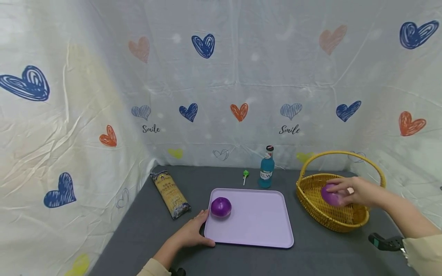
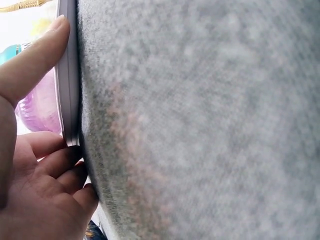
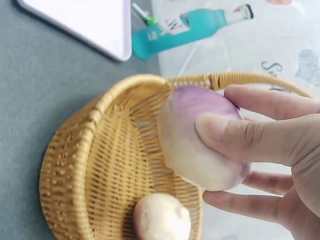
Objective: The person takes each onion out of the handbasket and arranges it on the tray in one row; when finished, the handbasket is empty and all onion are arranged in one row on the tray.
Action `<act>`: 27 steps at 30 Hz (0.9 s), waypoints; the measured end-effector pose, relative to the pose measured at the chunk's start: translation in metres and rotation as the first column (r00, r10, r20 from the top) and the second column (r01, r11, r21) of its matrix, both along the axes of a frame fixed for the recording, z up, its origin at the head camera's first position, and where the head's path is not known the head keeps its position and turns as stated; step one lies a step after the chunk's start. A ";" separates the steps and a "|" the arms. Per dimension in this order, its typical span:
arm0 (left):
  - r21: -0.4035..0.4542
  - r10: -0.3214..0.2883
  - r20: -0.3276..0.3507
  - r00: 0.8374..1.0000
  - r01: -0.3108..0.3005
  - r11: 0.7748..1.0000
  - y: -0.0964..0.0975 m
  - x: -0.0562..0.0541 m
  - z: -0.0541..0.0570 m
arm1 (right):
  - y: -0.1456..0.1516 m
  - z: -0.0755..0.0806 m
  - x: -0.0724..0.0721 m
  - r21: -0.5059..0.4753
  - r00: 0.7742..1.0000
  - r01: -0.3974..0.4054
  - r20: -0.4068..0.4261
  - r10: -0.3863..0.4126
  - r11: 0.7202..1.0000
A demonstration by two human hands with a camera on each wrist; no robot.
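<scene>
My right hand (image 1: 359, 191) holds a purple, onion-like round vegetable (image 3: 192, 145) over the yellow wicker basket (image 1: 312, 212), thumb on one side and fingers on the other. In the right wrist view its lower part looks whitish. Below it in the basket lies a pale round vegetable (image 3: 161, 217). My left hand (image 1: 190, 233) is spread around the near left corner of the lilac tray (image 1: 255, 218). Its straight thumb rests along the near rim and its fingers touch the left rim. A shiny purple onion-like vegetable (image 1: 221, 207) sits on the tray, near its left edge.
Behind the tray stand a blue bottle (image 1: 266, 170) and a small green lollipop (image 1: 245, 175) lying to its left. At the left of the grey table lies a yellow packet (image 1: 170, 194). The basket's tall handle (image 1: 342, 152) arches over it.
</scene>
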State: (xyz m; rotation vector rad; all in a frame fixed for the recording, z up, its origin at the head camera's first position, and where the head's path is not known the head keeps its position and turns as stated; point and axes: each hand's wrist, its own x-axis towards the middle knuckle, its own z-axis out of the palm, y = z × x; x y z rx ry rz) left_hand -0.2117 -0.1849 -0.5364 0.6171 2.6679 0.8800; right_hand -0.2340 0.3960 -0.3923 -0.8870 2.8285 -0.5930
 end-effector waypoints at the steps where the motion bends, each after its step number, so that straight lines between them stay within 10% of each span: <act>1: 0.001 0.000 -0.001 1.000 0.000 1.000 0.000 0.000 0.000 | -0.002 0.001 0.000 -0.005 1.000 -0.004 -0.004 0.004 1.000; 27: 0.007 0.004 -0.001 1.000 -0.004 1.000 0.001 0.002 0.002 | -0.059 0.007 0.004 -0.061 0.992 -0.036 -0.123 0.028 0.997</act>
